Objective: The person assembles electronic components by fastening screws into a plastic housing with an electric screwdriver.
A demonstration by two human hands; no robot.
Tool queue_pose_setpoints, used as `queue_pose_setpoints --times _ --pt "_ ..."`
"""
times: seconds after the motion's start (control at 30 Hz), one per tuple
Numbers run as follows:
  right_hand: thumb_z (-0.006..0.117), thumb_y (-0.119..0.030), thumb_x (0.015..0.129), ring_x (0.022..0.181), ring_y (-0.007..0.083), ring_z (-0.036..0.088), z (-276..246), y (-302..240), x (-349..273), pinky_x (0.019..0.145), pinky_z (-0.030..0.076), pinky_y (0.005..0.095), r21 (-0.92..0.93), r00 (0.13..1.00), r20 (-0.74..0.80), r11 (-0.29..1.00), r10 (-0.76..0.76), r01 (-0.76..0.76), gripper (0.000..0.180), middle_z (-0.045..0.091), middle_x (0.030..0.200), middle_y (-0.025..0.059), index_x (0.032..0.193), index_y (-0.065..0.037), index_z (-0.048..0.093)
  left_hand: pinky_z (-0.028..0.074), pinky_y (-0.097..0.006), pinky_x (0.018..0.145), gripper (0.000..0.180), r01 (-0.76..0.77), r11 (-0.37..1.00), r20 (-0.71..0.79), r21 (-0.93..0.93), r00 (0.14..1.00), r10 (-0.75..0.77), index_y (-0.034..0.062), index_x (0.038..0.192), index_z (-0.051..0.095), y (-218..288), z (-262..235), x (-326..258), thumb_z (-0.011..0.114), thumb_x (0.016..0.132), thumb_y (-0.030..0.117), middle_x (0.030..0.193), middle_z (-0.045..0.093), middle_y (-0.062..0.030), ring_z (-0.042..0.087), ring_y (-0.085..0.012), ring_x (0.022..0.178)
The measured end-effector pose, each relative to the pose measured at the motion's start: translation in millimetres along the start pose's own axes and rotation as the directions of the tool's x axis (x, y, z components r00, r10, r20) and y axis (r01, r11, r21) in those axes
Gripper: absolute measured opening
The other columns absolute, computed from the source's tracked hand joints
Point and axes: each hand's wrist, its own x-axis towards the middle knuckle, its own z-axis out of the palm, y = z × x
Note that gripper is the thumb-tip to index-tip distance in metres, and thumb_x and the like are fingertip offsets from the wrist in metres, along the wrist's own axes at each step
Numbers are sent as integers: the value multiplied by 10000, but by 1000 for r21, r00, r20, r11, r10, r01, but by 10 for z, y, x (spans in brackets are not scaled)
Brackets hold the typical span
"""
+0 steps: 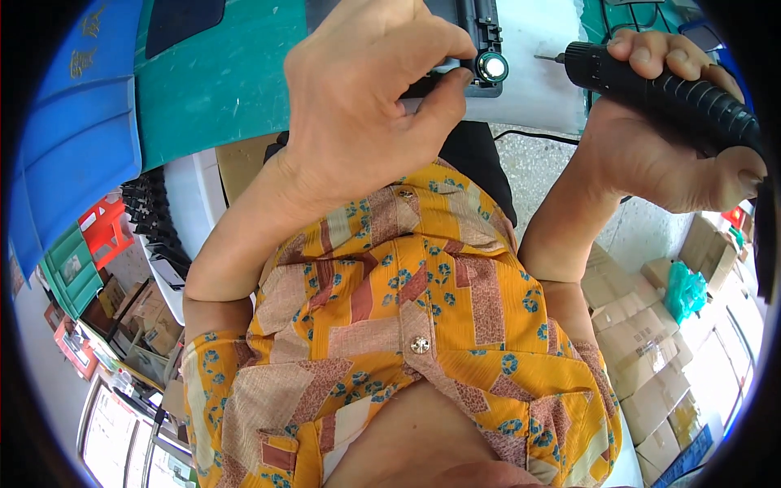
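My right hand [651,150] grips a black electric screwdriver [659,89] with a ribbed body, held level. Its thin metal bit points left, toward a black plastic housing [488,28], and stays apart from it. My left hand [358,102] is over the housing with thumb and index finger brought together beside a round silver end piece [491,67] in a dark ring. A small pale bit shows between those fingertips, too covered to name. Most of the housing's left part is hidden behind my left hand.
The housing lies on a green worktop [220,89] with a white sheet [533,89] to its right. A blue bin [77,154] stands at the left, near a rack of black parts [146,207]. Cardboard boxes [643,342] and a teal plastic bag [686,291] are at the lower right.
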Motion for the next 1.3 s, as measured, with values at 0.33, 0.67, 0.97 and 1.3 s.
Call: queue_pose_setpoints --times 0.33,0.67,0.97,1.3 --pt "630 -823 795 803 278 643 -191 -32 -46 756 521 472 -11 1000 -22 1000 8 -9 798 659 955 127 1114 -92 663 376 -347 538 251 -128 985 -34 116 991 133 -1 857 723 26 31 52 718 638 -124 709 602 -94 531 -246 600" --pt "628 -820 800 810 279 641 -123 -28 -72 763 519 473 -6 1000 -26 1000 7 -7 798 657 961 126 1123 -92 662 461 -263 579 37 -116 993 -143 -8 983 113 55 860 758 -133 291 -113 724 852 65 773 648 -14 597 -136 669" --pt "625 -818 804 817 279 639 -93 14 -145 769 517 474 -3 998 -60 1000 -5 5 797 656 966 126 1130 -92 660 363 -342 541 222 -141 980 -28 138 989 147 5 844 723 78 78 56 733 654 -108 696 582 -84 515 -233 599" --pt "622 -816 808 824 280 637 -204 -11 -187 775 515 475 5 997 -73 1000 -5 5 797 653 972 125 1138 -91 658 423 -311 663 327 -250 963 -137 97 955 262 120 970 802 -149 314 -140 745 672 -3 853 637 13 549 -175 766"
